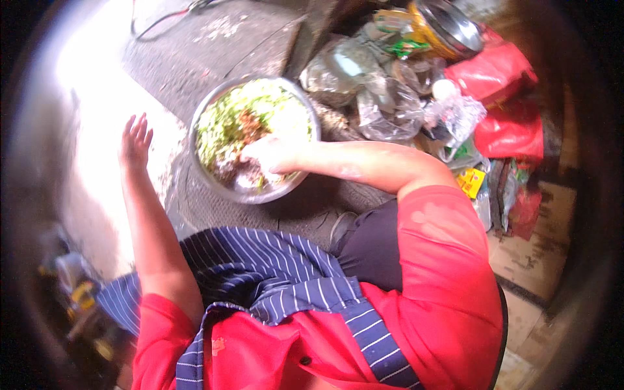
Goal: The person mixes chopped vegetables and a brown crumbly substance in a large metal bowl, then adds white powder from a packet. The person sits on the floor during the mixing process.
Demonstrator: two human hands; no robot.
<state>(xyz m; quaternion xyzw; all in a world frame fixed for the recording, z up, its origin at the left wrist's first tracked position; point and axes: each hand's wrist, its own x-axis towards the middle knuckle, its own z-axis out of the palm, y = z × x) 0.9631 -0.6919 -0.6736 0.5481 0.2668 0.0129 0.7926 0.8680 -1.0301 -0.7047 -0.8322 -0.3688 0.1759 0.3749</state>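
Note:
A round metal basin [195, 168] stands on the floor before me. Chopped pale-green vegetable [220, 122] fills much of it, with a reddish-brown seasoning or paste [250, 125] near the middle. Darker minced filling [228, 168] lies along the near left side. My right hand [273, 153] reaches into the basin from the right, its fingers down in the mixture and partly hidden; glare washes out the hand. To the left of the basin, my left hand [135, 144] is held up, empty, with its fingers apart and touching nothing.
Clear plastic bags [390, 107], a red bag [495, 73], a metal-lidded yellow tin [441, 29] and a yellow packet [471, 182] crowd the right side. Dark matting [204, 44] covers the floor around the basin. A cable [163, 22] lies at the top left. Bright glare hides detail on the left.

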